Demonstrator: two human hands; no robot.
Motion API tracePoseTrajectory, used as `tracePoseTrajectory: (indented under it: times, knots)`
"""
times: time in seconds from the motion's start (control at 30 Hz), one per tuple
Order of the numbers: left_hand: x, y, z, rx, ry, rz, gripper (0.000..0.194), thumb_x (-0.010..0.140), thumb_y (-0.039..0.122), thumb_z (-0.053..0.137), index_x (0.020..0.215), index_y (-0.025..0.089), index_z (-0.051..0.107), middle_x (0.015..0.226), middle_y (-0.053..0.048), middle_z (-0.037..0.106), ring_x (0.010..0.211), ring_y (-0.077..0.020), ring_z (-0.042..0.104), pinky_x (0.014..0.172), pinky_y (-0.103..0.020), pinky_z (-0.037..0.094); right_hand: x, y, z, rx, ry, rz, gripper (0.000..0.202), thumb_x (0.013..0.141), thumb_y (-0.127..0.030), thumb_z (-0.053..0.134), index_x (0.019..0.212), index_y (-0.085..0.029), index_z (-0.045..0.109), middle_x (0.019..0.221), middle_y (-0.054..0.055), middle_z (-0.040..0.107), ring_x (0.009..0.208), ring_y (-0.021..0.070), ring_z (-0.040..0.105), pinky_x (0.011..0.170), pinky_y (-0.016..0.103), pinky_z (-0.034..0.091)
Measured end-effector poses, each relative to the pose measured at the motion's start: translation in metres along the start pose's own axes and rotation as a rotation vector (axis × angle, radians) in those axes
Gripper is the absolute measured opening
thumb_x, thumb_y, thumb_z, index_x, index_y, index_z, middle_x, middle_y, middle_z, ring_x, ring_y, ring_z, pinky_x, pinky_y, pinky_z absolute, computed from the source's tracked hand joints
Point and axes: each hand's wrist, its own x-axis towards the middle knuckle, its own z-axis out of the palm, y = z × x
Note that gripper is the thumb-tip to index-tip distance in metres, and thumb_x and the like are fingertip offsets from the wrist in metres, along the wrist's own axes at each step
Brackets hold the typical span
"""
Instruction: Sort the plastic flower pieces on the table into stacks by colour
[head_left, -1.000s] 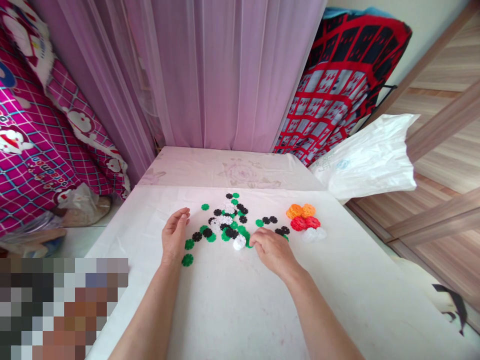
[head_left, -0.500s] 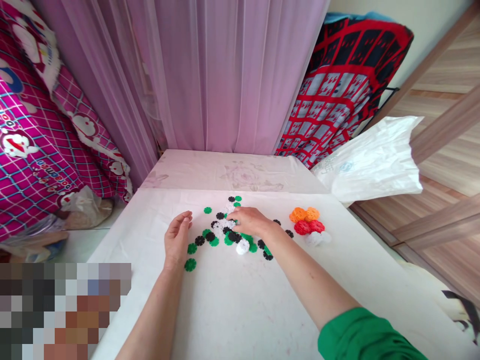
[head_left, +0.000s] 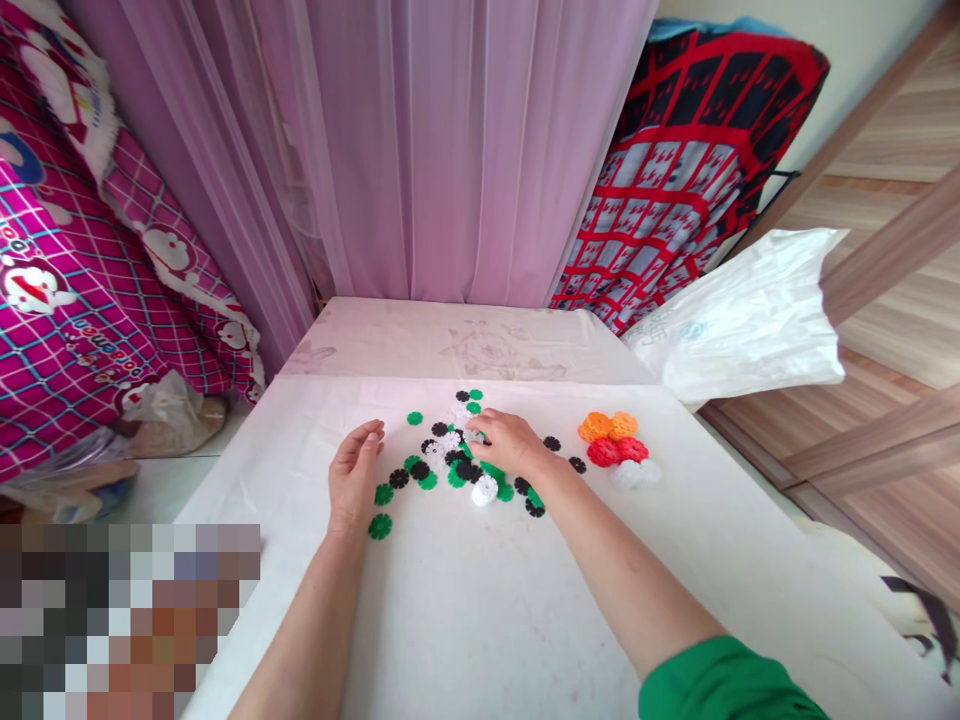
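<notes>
Small notched plastic discs, the snowflake-shaped building kind, lie in a loose pile on the table. My right hand [head_left: 511, 441] reaches over the pile from the right, its thumb and fingers pinched on a white snowflake disc [head_left: 473, 436]. Black discs [head_left: 469, 470], green discs [head_left: 456, 475] and other white discs [head_left: 436, 458] lie close to those fingertips. To the left of the pile, my left hand [head_left: 355, 477] rests on its edge with curled fingers; what is inside them, if anything, is hidden. A green disc [head_left: 380, 526] lies beside that wrist.
Orange discs [head_left: 609, 427], red discs [head_left: 616, 452] and whitish discs [head_left: 636, 474] are grouped at the right. A white plastic bag [head_left: 750, 325] stands by the table's right edge. The table [head_left: 465, 610] has a pale cover; a purple curtain [head_left: 450, 150] hangs behind it.
My right hand has shifted slightly to the right, and a white disc now shows at its fingertips. My left hand stays in place.
</notes>
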Motion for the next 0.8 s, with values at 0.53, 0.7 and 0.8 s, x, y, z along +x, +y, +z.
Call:
tracePoseTrajectory:
  times: [0.53, 0.7, 0.8]
  knots:
    - [0.000, 0.001, 0.000, 0.007, -0.004, 0.006, 0.032, 0.075, 0.045, 0.067, 0.096, 0.021, 0.070, 0.111, -0.008, 0.070, 0.104, -0.0214, 0.064, 0.096, -0.042, 0.049, -0.068, -0.011, -0.015, 0.035, -0.014, -0.049, 0.025, 0.082, -0.024, 0.059, 0.104, -0.027, 0.069, 0.100, 0.001, 0.066, 0.091, 0.0158, 0.060, 0.071, 0.024, 0.038]
    - [0.000, 0.000, 0.000, -0.001, -0.006, 0.005, 0.031, 0.076, 0.044, 0.067, 0.096, 0.021, 0.070, 0.112, -0.008, 0.070, 0.105, -0.0210, 0.064, 0.096, -0.041, 0.048, -0.068, -0.010, -0.013, -0.008, -0.025, -0.057, 0.025, 0.083, -0.024, 0.057, 0.105, -0.027, 0.069, 0.103, 0.002, 0.065, 0.096, 0.0168, 0.060, 0.070, 0.024, 0.037]
    - [0.000, 0.000, 0.000, -0.004, -0.003, 0.004, 0.030, 0.076, 0.044, 0.067, 0.095, 0.021, 0.070, 0.112, -0.008, 0.070, 0.104, -0.0209, 0.064, 0.096, -0.040, 0.048, -0.069, -0.010, -0.014, -0.009, -0.040, -0.060, 0.025, 0.083, -0.025, 0.056, 0.105, -0.026, 0.069, 0.102, 0.002, 0.065, 0.095, 0.0170, 0.060, 0.070, 0.025, 0.037]
